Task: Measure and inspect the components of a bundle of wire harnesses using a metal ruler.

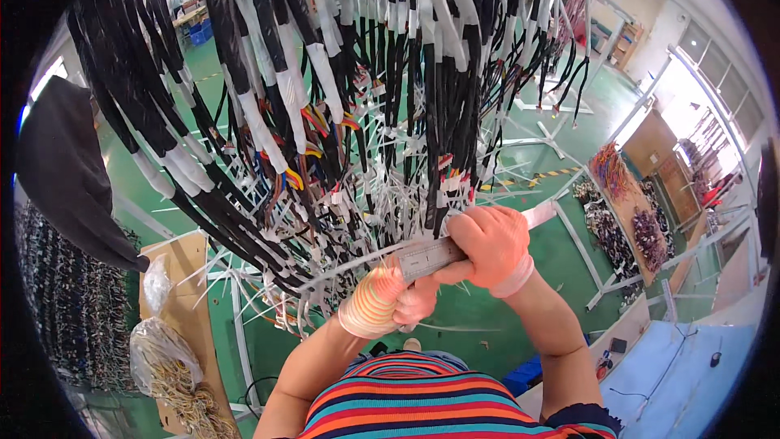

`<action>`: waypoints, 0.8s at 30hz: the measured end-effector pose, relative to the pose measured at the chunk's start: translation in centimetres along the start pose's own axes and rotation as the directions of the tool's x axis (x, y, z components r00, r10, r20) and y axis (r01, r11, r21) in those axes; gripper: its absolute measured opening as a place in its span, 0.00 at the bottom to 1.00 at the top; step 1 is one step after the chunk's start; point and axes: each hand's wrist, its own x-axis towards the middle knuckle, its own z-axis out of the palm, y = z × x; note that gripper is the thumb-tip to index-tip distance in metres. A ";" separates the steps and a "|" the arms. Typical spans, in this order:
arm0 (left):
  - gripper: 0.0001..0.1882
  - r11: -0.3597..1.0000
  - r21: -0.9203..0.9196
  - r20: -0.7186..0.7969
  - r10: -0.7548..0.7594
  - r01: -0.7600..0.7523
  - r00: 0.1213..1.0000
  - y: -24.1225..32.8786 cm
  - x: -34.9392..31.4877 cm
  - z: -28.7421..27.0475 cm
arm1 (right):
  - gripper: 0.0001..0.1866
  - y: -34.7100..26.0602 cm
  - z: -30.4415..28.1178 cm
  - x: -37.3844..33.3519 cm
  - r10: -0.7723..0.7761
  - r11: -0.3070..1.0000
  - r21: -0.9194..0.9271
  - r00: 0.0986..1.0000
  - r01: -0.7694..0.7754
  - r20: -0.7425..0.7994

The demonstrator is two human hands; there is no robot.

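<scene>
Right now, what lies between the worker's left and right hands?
A graduated metal ruler spans between the left hand and right hand in the head view.

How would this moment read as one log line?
left hand: at ruler; right hand: gripping ruler; ahead: hanging black-and-white cable bundles

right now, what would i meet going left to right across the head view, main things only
Dark hanging cloth → clear plastic bag with yellowish wires → left hand → right hand → tan board with wire bundles.
</scene>
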 end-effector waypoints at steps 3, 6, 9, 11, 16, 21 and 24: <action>0.28 1.000 0.025 0.001 0.001 -0.001 1.000 0.4 0.2 0.6 | 0.30 0.4 0.1 -0.3 0.003 1.000 0.026 1.000 -0.002 -0.029; 0.26 0.989 0.144 -0.068 0.050 -0.040 0.996 1.0 0.1 1.7 | 0.27 0.3 -0.9 -0.7 0.032 0.976 0.217 0.999 -0.023 -0.037; 0.22 0.922 0.375 -0.168 0.166 -0.093 0.972 1.6 0.3 2.5 | 0.23 -1.2 -2.0 -1.2 0.292 0.792 0.544 0.954 -0.277 0.061; 0.19 0.729 0.652 -0.101 0.356 -0.208 0.929 1.7 1.0 2.6 | 0.21 -2.7 -2.4 -1.7 0.420 0.602 0.696 0.897 -0.391 0.141; 0.09 0.300 0.889 0.160 0.507 -0.347 0.847 2.0 2.2 2.0 | 0.25 -5.8 0.0 -2.7 0.573 0.282 0.810 0.767 -0.514 0.288; 0.05 -0.047 0.894 0.372 0.629 -0.445 0.682 1.7 3.6 1.8 | 0.23 -5.8 1.5 -3.6 0.523 0.475 0.771 0.841 -0.425 0.142; 0.05 -0.199 0.898 0.408 0.710 -0.392 0.574 0.9 4.3 2.5 | 0.17 -5.4 1.9 -3.9 0.533 0.482 0.782 0.841 -0.395 0.096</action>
